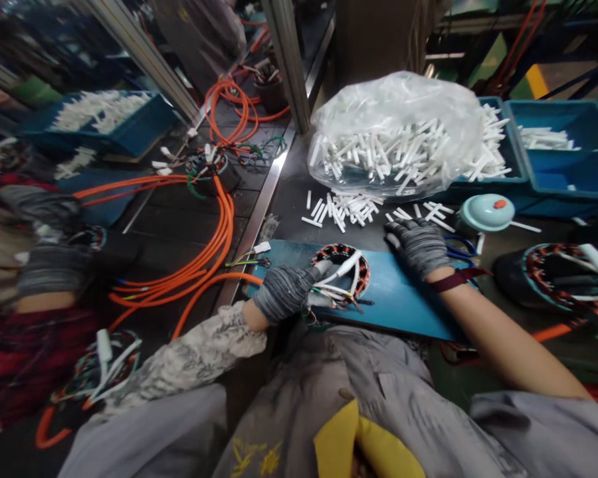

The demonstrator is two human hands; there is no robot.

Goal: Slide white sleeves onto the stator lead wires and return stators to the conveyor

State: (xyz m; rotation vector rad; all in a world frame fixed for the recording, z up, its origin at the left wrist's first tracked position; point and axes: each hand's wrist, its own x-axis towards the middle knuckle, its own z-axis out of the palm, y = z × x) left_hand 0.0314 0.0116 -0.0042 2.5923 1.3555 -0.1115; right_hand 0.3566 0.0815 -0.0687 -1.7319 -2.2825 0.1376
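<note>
A motor stator (363, 282) with orange-and-black windings lies on a blue board (403, 292), a white sleeve and several thin wires across it. My left hand (286, 292), in a grey knitted glove, is closed at the stator's left side on the wires, thumb reaching over the ring. My right hand (421, 247), gloved alike, is palm down at the board's far edge beside loose white tubes (351, 209). Its fingers are bent together, and what they hold, if anything, is hidden. An orange cable (239, 277) runs left from near my left hand.
A clear bag of white tubes (396, 143) stands behind the board, with blue bins (561, 176) to its right. A pale-blue round container (487, 214) and another stator (553, 275) are at right. Coiled orange cables (214, 232) lie left, near a co-worker's gloved hand (54, 265).
</note>
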